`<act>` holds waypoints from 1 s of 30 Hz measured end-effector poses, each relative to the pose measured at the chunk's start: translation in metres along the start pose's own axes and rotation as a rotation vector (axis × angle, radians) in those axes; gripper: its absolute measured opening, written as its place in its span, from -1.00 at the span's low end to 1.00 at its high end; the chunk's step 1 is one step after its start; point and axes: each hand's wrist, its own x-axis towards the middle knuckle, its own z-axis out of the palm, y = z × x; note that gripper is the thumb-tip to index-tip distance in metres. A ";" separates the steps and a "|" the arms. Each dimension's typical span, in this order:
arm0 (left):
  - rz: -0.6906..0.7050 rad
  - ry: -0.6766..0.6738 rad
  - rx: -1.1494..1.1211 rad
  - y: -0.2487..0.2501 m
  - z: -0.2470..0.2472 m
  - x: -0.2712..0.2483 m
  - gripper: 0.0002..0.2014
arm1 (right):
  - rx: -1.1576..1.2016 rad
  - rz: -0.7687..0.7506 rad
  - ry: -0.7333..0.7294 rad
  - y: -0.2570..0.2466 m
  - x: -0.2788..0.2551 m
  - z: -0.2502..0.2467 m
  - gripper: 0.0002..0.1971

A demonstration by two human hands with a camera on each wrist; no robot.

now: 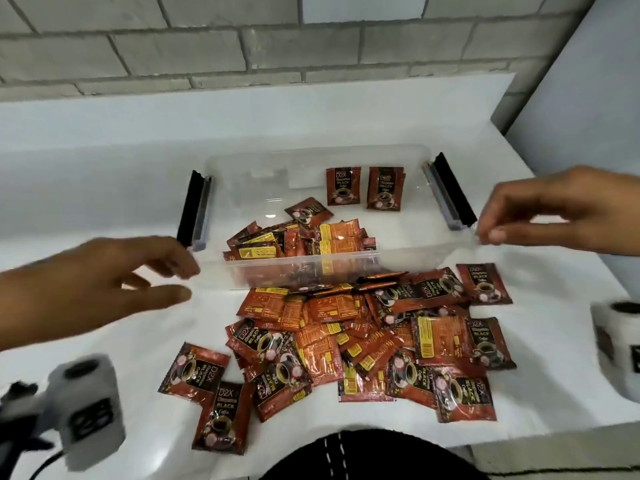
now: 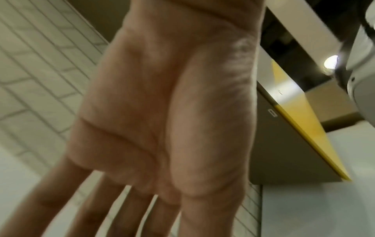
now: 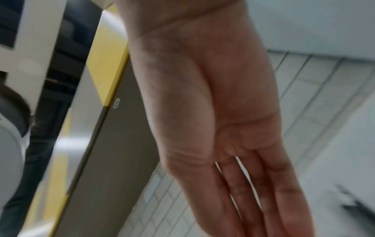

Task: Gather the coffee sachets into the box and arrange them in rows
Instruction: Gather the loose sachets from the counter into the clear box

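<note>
A loose heap of coffee sachets covers the bench by its near edge. Just behind, the clear box holds a jumble at its near wall and two stacks upright at its far wall. Left hand and right hand hover beside it, fingers straight and spread, empty. Motion blurs both hands.

Perhaps a storeroom: bare block wall

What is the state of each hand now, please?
Left hand: open, fingers spread, holds nothing, near the box.
Right hand: open, fingers straight, holds nothing.
</note>
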 end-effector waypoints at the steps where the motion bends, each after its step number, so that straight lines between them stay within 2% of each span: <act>1: -0.066 -0.051 -0.014 -0.012 0.012 -0.010 -0.49 | 0.016 0.076 -0.017 0.014 -0.013 0.007 -0.69; 3: -0.185 -0.186 0.048 -0.035 0.043 -0.020 -0.31 | 0.010 0.242 -0.108 0.047 -0.031 0.029 -0.49; 6: -0.263 -0.369 0.183 -0.055 0.093 -0.023 0.27 | 0.010 0.425 -0.159 0.082 -0.039 0.068 -0.24; 7: -0.291 -0.403 0.175 -0.053 0.106 -0.023 0.36 | 0.040 0.461 -0.129 0.089 -0.038 0.081 -0.20; 11: -0.369 -0.392 0.159 -0.027 0.137 -0.024 0.42 | -0.052 0.604 0.083 0.112 -0.022 0.124 -0.15; 14: -0.387 -0.261 0.220 -0.023 0.147 -0.020 0.49 | -0.105 0.709 0.153 0.096 -0.003 0.136 0.03; 15: -0.393 -0.193 0.215 -0.027 0.148 -0.019 0.40 | -0.114 0.729 0.155 0.087 0.002 0.137 0.08; 17: -0.382 -0.053 0.217 -0.033 0.146 -0.017 0.04 | -0.092 0.734 0.175 0.079 0.010 0.140 0.17; 19: -0.351 0.030 0.210 -0.036 0.144 -0.015 -0.21 | 0.019 0.750 0.222 0.083 0.013 0.142 0.18; 22: -0.342 0.053 0.150 -0.038 0.142 -0.013 -0.33 | 0.354 0.783 0.299 0.088 0.015 0.136 0.10; 24: -0.349 0.036 0.131 -0.041 0.139 -0.010 -0.30 | 0.591 0.808 0.311 0.090 0.014 0.128 -0.03; 27: -0.347 0.025 0.107 -0.045 0.132 -0.006 -0.31 | 0.649 0.776 0.283 0.095 0.012 0.122 -0.50; 28: -0.353 0.036 0.049 -0.045 0.129 -0.004 -0.36 | 0.647 0.764 0.288 0.095 0.010 0.122 -0.62; 30: -0.379 0.045 -0.090 -0.041 0.123 -0.002 -0.54 | 0.671 0.764 0.310 0.097 0.007 0.122 -0.69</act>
